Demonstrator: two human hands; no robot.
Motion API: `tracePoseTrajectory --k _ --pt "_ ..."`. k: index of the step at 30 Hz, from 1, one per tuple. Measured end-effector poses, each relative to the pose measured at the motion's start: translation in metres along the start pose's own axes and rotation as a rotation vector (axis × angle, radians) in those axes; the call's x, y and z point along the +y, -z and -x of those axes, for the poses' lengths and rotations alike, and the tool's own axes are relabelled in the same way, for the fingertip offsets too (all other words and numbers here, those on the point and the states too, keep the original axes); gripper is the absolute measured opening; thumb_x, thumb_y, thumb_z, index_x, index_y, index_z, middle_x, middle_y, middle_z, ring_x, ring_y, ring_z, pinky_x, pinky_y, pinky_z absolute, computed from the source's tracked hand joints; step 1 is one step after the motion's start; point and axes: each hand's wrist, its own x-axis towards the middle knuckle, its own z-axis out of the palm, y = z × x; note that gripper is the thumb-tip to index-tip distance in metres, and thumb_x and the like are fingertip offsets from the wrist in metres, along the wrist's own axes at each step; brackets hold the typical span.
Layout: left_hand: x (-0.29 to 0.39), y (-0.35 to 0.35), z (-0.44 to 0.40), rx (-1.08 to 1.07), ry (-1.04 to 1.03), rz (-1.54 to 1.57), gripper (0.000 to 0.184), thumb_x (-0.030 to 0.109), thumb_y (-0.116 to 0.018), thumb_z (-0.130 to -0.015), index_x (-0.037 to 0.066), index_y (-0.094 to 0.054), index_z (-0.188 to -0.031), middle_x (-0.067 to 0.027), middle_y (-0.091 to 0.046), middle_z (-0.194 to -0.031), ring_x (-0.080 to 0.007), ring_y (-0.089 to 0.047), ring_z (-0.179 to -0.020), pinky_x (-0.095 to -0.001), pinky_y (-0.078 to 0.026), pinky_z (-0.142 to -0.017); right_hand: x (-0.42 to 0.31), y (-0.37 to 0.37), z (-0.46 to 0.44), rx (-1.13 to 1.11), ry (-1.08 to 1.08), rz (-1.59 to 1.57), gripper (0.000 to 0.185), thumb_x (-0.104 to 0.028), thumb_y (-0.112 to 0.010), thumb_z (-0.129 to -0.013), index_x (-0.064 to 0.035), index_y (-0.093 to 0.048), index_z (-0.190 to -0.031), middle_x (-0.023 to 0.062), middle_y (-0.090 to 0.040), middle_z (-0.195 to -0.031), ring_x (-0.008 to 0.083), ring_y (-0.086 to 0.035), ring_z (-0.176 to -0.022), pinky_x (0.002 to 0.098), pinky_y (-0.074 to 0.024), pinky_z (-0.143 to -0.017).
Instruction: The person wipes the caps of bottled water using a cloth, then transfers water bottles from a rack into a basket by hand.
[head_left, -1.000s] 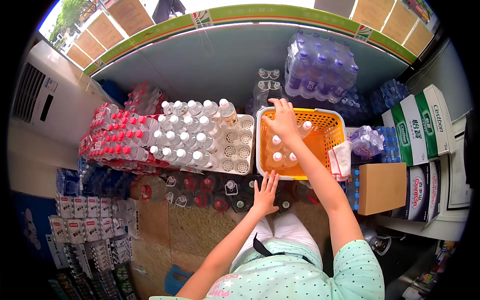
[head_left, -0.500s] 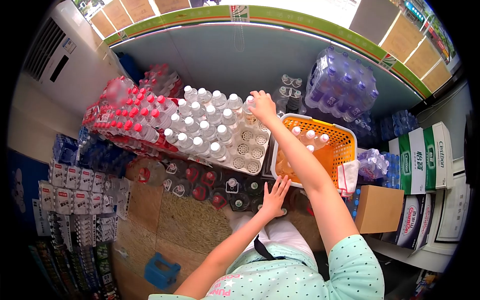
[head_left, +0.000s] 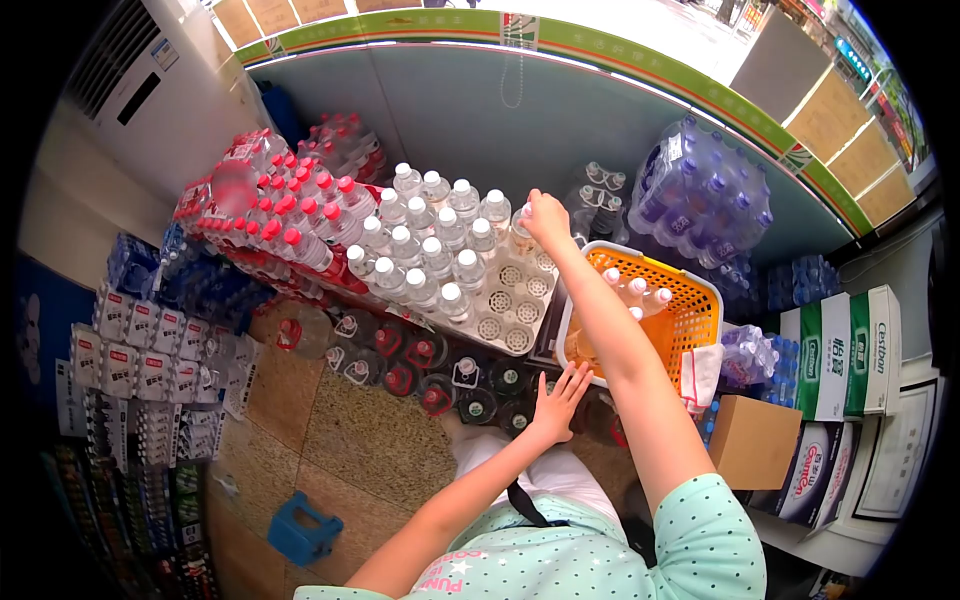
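My right hand (head_left: 547, 220) reaches across the basket and is closed round the pinkish cap of a plastic bottle (head_left: 520, 240). That bottle stands upright in the far right corner of the white bottle tray (head_left: 509, 311). Rows of clear bottles with white caps (head_left: 430, 246) fill the tray's left part; several round slots show on its near right side. In the orange basket (head_left: 697, 300) stand several bottles with pale pink caps (head_left: 632, 288), partly hidden by my right arm. Fingers spread, my left hand (head_left: 560, 405) rests at the basket's near left edge.
Red-capped bottle packs (head_left: 300, 215) lie left of the tray. Large dark-topped bottles (head_left: 470, 385) line the floor in front. A purple-wrapped bottle pack (head_left: 700, 190) stands behind the basket. A brown carton (head_left: 752, 440) is at right, a blue stool (head_left: 303, 528) lower left.
My right hand has closed its fingers on the cap of the corner bottle. The camera view has shifted slightly; my left hand stays by the basket edge.
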Motion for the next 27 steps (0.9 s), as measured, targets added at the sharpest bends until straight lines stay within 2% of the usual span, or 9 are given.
tracePoseTrajectory --k 9,20,23,26,27 --pt "0.001 -0.001 0.000 0.009 0.009 0.004 0.133 0.038 -0.087 -0.053 0.011 -0.008 -0.157 -0.0088 -0.003 -0.164 -0.0285 -0.002 -0.151 -0.0665 -0.018 -0.112 0.004 -0.005 -0.006 0.043 0.026 0.011 0.030 -0.016 -0.073 -0.069 -0.0040 -0.059 -0.093 0.0187 -0.067 -0.089 0.0384 -0.066 -0.087 0.0480 -0.0536 -0.078" --pt "0.002 -0.010 -0.001 0.043 0.017 -0.030 0.140 0.044 -0.089 -0.050 0.012 -0.004 -0.157 -0.0068 -0.003 -0.164 -0.0272 -0.002 -0.151 -0.0662 -0.020 -0.112 -0.002 0.005 0.013 0.075 0.027 -0.139 0.029 -0.018 -0.073 -0.064 -0.0023 -0.061 -0.085 0.0208 -0.067 -0.085 0.0387 -0.066 -0.086 0.0466 -0.0531 -0.078" --pt "0.001 -0.009 -0.001 0.055 0.012 -0.024 0.140 0.044 -0.089 -0.050 0.012 -0.005 -0.157 -0.0071 -0.004 -0.164 -0.0276 -0.003 -0.151 -0.0663 -0.020 -0.111 -0.005 0.015 0.020 0.058 0.010 -0.146 0.023 -0.016 -0.071 -0.068 -0.0022 -0.061 -0.084 0.0200 -0.068 -0.087 0.0390 -0.067 -0.086 0.0470 -0.0539 -0.078" --pt "0.002 0.002 0.002 -0.004 0.024 0.030 0.134 0.033 -0.085 -0.055 0.015 -0.001 -0.157 -0.0037 0.000 -0.164 -0.0245 -0.001 -0.151 -0.0647 -0.020 -0.112 0.004 0.014 0.021 0.046 -0.010 -0.165 0.022 -0.016 -0.071 -0.068 -0.0027 -0.062 -0.084 0.0197 -0.068 -0.087 0.0391 -0.067 -0.086 0.0472 -0.0536 -0.078" --pt "0.002 0.002 0.002 0.001 0.023 0.031 0.134 0.034 -0.085 -0.055 0.015 -0.002 -0.157 -0.0039 0.000 -0.164 -0.0246 -0.001 -0.151 -0.0647 -0.021 -0.112 0.005 0.012 0.020 0.053 -0.013 -0.178 0.025 -0.017 -0.071 -0.066 -0.0024 -0.062 -0.084 0.0197 -0.068 -0.086 0.0388 -0.067 -0.086 0.0465 -0.0535 -0.078"
